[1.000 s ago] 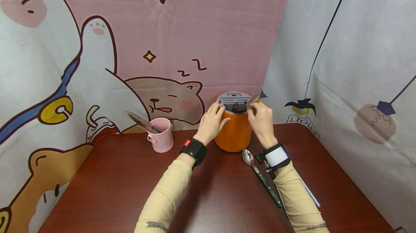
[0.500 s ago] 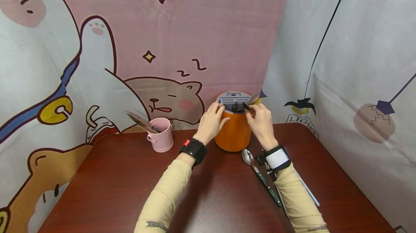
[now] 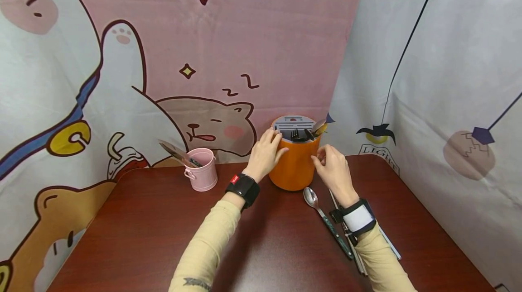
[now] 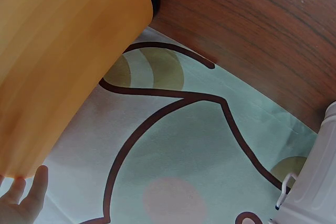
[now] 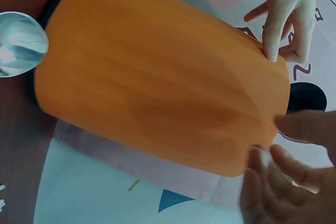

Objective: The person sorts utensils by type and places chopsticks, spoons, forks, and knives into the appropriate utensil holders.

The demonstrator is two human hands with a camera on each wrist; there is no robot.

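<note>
An orange holder [image 3: 294, 165] stands upright near the far edge of a dark wooden bench [image 3: 261, 242], a little right of the middle. Its grey slotted top carries a fork [image 3: 295, 134] and a spoon [image 3: 319, 126], both standing in the opening with their heads up; the spoon leans toward the right.

The left hand [image 3: 266, 153] rests on the holder's left side near the rim, its fingers [image 5: 274, 35] curved round the wall and touching it. The left wrist view shows only the holder's orange wall, a fingertip and the printed cloth behind it.

The right hand [image 3: 332, 169] is just beside the holder's right side, below the rim, and holds nothing. Its fingers [image 5: 273, 179] are loosely curled and slightly apart; whether they touch the wall cannot be told.

A second spoon [image 3: 322, 213] lies flat on the bench just in front of the holder, bowl toward it, handle running toward the near right corner. Thin pale sticks [image 3: 385, 237] lie beside it, partly hidden under the right forearm.

A pink bucket [image 3: 202, 169] stands near the far edge, left of the holder and well apart from it, with a knife [image 3: 175, 151] leaning out of it to the left.

A cartoon cloth [image 3: 163, 56] hangs behind the bench.
</note>
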